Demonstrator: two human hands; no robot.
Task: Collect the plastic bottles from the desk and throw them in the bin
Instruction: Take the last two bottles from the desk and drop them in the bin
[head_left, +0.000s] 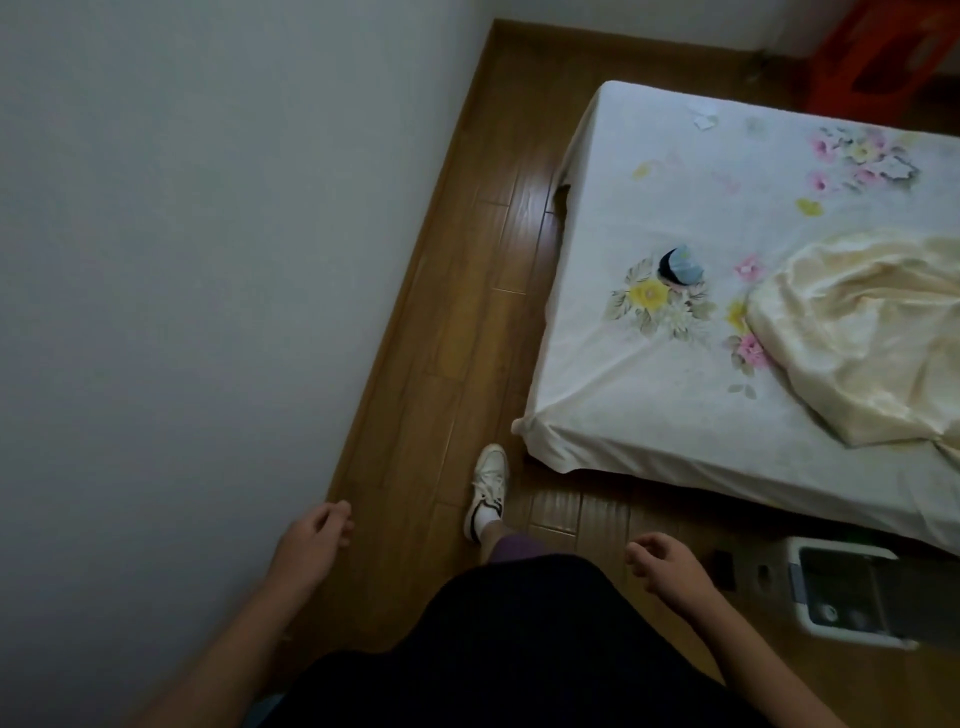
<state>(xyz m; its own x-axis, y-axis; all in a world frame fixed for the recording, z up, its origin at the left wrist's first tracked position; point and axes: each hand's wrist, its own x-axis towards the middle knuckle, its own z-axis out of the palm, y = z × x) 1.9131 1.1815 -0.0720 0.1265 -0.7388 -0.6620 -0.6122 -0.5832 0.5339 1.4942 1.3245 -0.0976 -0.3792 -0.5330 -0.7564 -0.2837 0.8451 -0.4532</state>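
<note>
No plastic bottle and no desk show in the head view. My left hand (311, 540) hangs at lower left near the white wall, its fingers loosely curled and holding nothing. My right hand (667, 569) hangs at lower right above the wooden floor, also loosely curled and empty. A white bin-like container (802, 590) with a dark inside stands on the floor at the right edge, just right of my right hand; I cannot tell what lies in it.
A bed (649, 405) with a white floral sheet fills the right side. On it lie a cream satin cover (857, 338) and a small blue-and-black bundle (680, 266). My white shoe (488, 486) steps on the wooden floor strip (457, 312) between wall and bed. A red object (883, 47) stands far back.
</note>
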